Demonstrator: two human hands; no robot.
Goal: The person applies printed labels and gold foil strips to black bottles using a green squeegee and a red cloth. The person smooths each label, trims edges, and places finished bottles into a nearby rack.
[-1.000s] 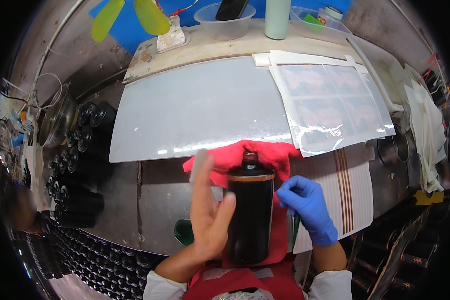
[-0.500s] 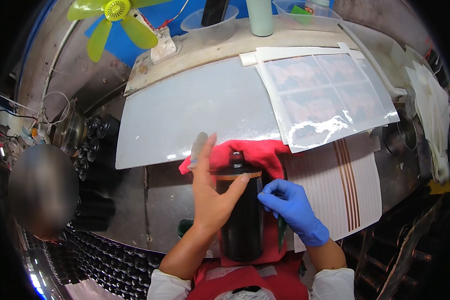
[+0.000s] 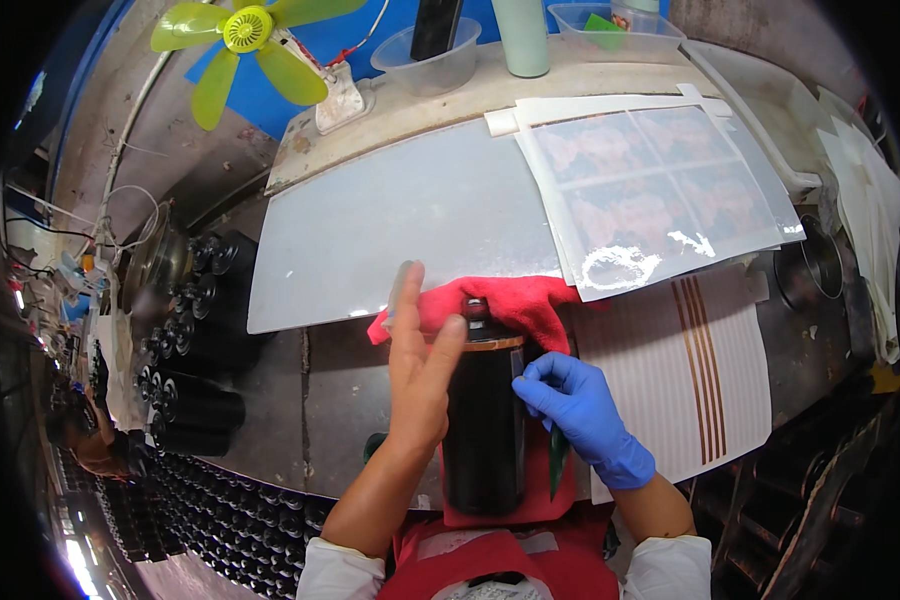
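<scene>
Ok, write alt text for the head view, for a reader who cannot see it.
A dark bottle lies on a red cloth on a metal workbench, the bare left hand flat against its side and the blue-gloved right hand pinching at its edge near the neck. Behind lie a frosted plastic sheet and printed transparent sheets; more dark bottles are stacked at left.

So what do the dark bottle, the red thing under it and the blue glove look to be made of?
The dark bottle looks like glossy glass or coated metal, going by its smooth sheen; I cannot tell which. The red cloth is soft fabric, matte and crumpled into folds. The blue glove on the right hand looks like thin rubbery nitrile or latex, clinging and slightly shiny.
</scene>
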